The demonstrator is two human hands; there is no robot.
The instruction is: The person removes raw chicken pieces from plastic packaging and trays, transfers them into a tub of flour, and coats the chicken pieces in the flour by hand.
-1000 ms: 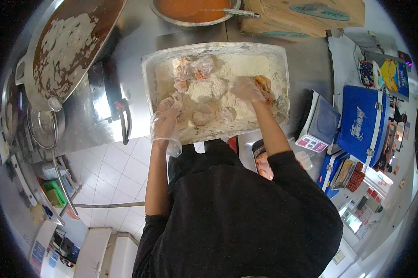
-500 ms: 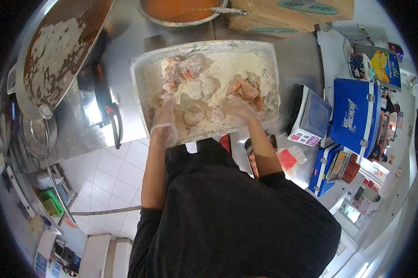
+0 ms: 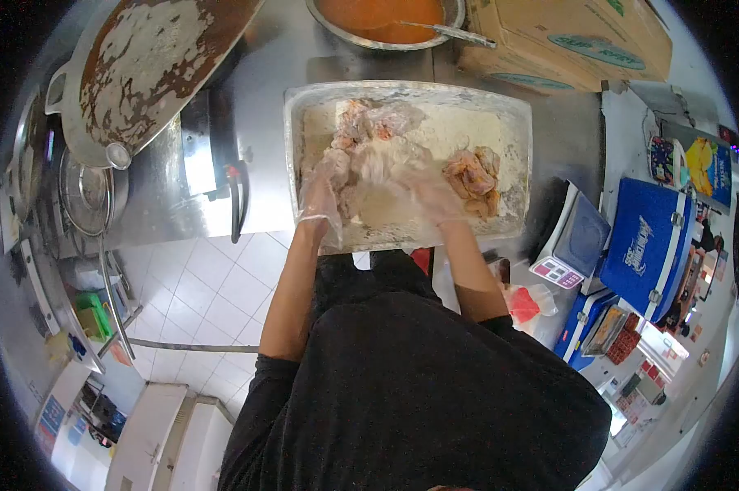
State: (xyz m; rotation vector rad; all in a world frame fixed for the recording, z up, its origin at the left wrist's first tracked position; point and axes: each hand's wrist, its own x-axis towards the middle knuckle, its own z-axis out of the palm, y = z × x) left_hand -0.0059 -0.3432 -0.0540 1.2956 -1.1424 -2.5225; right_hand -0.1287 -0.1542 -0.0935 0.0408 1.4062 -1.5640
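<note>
A metal tray [image 3: 304, 96] of pale flour holds several chicken pieces. My left hand [image 3: 320, 192], in a clear plastic glove, is at the tray's left side with its fingers stretched out against floured chicken pieces [image 3: 351, 123]. Over the middle of the flour, my right hand [image 3: 435, 196], also gloved, is smeared by motion; its fingers cannot be made out. Between the hands, flour-coated chicken [image 3: 382, 159] is blurred. To the right of my right hand lies less coated, orange-tinged chicken [image 3: 472, 173].
Behind the tray stand a bowl of orange liquid [image 3: 378, 11] with a utensil and a cardboard box [image 3: 562, 41]. A large flour-streaked container [image 3: 144, 74] is at left. A scale [image 3: 578, 229] and blue cooler box [image 3: 644, 245] are at right.
My right hand has moved left, away from the orange-tinged chicken, toward the middle. The floured pieces between my hands have shifted and blurred. The whole view has moved with my head.
</note>
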